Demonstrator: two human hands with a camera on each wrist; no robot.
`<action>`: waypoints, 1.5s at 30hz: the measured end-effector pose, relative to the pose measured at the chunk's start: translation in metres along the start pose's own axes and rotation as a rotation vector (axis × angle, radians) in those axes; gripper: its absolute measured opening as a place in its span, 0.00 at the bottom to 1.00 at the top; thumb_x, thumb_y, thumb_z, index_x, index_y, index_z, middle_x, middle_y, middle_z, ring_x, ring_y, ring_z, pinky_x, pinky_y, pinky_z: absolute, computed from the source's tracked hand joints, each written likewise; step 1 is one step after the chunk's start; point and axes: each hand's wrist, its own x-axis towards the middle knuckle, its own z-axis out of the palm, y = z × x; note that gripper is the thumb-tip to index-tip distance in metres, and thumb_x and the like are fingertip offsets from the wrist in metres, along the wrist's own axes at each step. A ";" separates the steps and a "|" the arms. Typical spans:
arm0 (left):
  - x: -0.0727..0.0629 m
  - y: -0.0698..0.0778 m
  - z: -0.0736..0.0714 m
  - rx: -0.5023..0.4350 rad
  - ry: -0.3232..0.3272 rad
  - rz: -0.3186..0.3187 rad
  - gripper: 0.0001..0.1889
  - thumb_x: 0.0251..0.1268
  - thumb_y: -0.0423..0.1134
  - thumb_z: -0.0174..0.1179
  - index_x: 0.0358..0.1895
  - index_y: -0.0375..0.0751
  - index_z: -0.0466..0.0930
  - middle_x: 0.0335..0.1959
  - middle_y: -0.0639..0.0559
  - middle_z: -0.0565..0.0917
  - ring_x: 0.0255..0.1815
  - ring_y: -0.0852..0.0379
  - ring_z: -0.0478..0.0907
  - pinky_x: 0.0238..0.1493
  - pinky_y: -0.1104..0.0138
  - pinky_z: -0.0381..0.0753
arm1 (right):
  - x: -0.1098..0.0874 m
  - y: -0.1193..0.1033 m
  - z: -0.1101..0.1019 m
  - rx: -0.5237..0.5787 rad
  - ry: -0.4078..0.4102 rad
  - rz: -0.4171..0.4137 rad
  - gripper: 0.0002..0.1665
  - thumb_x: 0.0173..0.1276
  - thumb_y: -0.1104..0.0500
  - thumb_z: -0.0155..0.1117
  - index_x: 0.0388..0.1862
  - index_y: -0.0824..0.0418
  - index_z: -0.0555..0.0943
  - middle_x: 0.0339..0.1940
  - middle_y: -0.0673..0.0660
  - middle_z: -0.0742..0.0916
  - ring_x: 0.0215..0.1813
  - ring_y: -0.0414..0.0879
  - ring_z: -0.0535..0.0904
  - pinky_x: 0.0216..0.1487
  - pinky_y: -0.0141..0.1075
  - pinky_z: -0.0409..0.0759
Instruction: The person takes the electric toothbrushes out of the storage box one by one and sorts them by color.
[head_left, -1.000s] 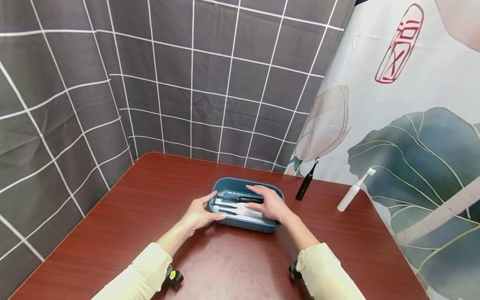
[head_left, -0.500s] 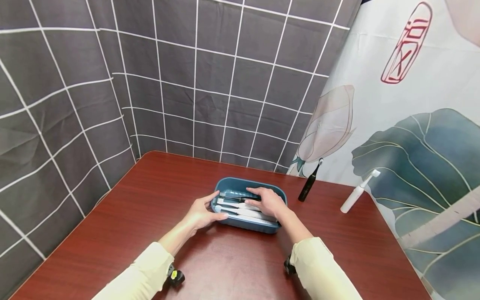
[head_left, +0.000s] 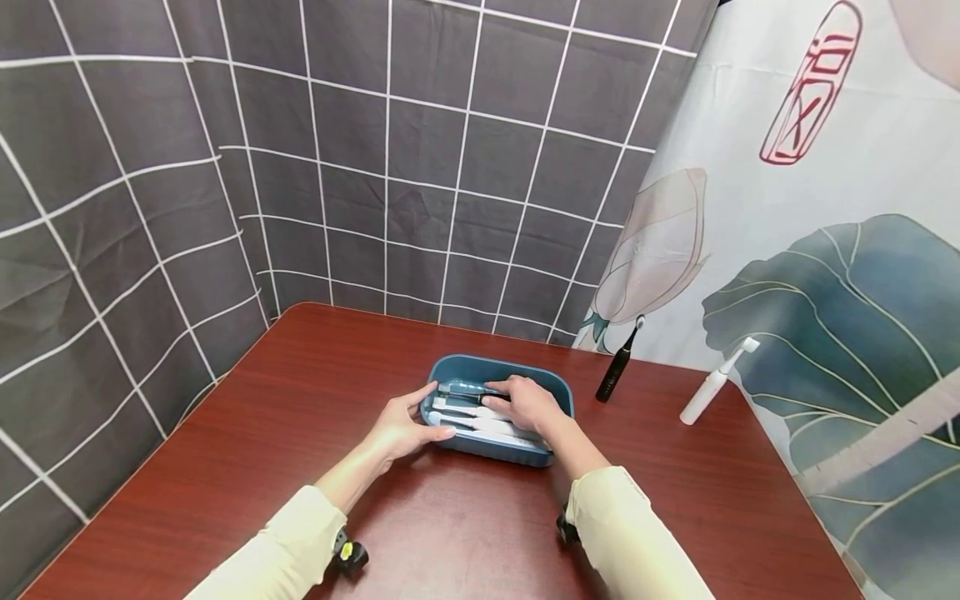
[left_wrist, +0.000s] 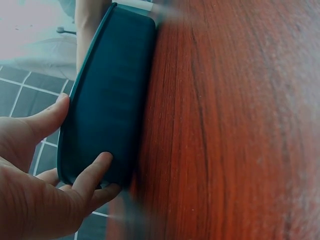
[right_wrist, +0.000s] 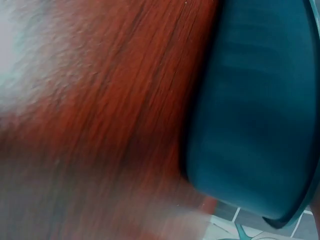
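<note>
A blue plastic bin holds several electric toothbrushes lying lengthwise. My left hand holds the bin's left end, thumb at the front rim and other fingers against the outside, as the left wrist view shows of the hand. My right hand reaches into the bin, thumb and fingers closed round the dark handle of a black toothbrush, which it partly hides. Nearer the front wall lie white toothbrushes. The right wrist view shows only the bin's outer wall beside the table; the right hand's fingers are out of that view.
A black electric toothbrush stands upright on the reddish-brown table right of the bin. Further right stands a white one. A grey grid-patterned curtain hangs behind, and a flower-patterned cloth on the right.
My right hand has moved slightly left and deeper into the bin, and its thumb and fingers have closed on the black toothbrush. The left hand keeps its hold on the bin.
</note>
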 end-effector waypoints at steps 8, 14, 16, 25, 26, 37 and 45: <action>-0.001 0.000 0.000 0.008 0.002 0.001 0.47 0.49 0.38 0.80 0.75 0.46 0.67 0.67 0.36 0.74 0.65 0.46 0.75 0.63 0.54 0.74 | 0.009 -0.008 -0.004 -0.036 -0.020 0.023 0.26 0.72 0.43 0.64 0.66 0.47 0.81 0.64 0.55 0.82 0.65 0.53 0.77 0.58 0.52 0.78; -0.001 0.000 0.000 -0.003 0.004 0.018 0.47 0.48 0.37 0.80 0.75 0.44 0.67 0.66 0.35 0.75 0.64 0.46 0.76 0.61 0.56 0.76 | 0.012 -0.013 -0.009 -0.172 -0.012 -0.027 0.21 0.70 0.46 0.68 0.60 0.47 0.85 0.56 0.52 0.87 0.56 0.50 0.82 0.49 0.48 0.82; -0.001 0.000 0.000 -0.007 0.004 0.021 0.47 0.48 0.37 0.80 0.75 0.43 0.67 0.66 0.35 0.76 0.64 0.46 0.76 0.60 0.57 0.76 | 0.011 -0.014 -0.010 -0.206 -0.005 -0.046 0.20 0.69 0.46 0.69 0.59 0.47 0.86 0.54 0.50 0.88 0.53 0.49 0.83 0.47 0.47 0.82; 0.000 -0.001 0.001 0.009 0.005 0.011 0.47 0.49 0.38 0.80 0.75 0.45 0.67 0.67 0.36 0.75 0.65 0.46 0.75 0.63 0.54 0.74 | 0.009 -0.013 -0.009 -0.255 0.028 -0.092 0.19 0.70 0.47 0.68 0.58 0.48 0.86 0.53 0.51 0.88 0.53 0.49 0.82 0.49 0.47 0.82; 0.000 0.000 0.001 0.012 0.004 0.008 0.47 0.49 0.38 0.80 0.75 0.45 0.67 0.67 0.36 0.75 0.65 0.46 0.75 0.63 0.54 0.74 | 0.008 -0.013 -0.009 -0.260 0.032 -0.096 0.20 0.70 0.47 0.68 0.58 0.48 0.86 0.53 0.51 0.88 0.54 0.49 0.82 0.50 0.48 0.81; 0.000 0.001 -0.001 0.018 0.006 0.005 0.48 0.48 0.40 0.81 0.75 0.45 0.67 0.67 0.34 0.74 0.66 0.45 0.74 0.64 0.53 0.74 | 0.007 -0.009 -0.012 -0.178 0.165 -0.116 0.22 0.70 0.45 0.67 0.60 0.49 0.85 0.51 0.54 0.88 0.51 0.52 0.83 0.49 0.49 0.81; -0.001 0.000 -0.001 0.003 0.000 0.006 0.48 0.47 0.39 0.81 0.75 0.45 0.67 0.66 0.34 0.75 0.65 0.45 0.75 0.63 0.54 0.74 | -0.001 -0.003 -0.017 0.025 0.386 -0.168 0.21 0.69 0.46 0.68 0.58 0.50 0.86 0.42 0.51 0.87 0.42 0.49 0.83 0.41 0.47 0.82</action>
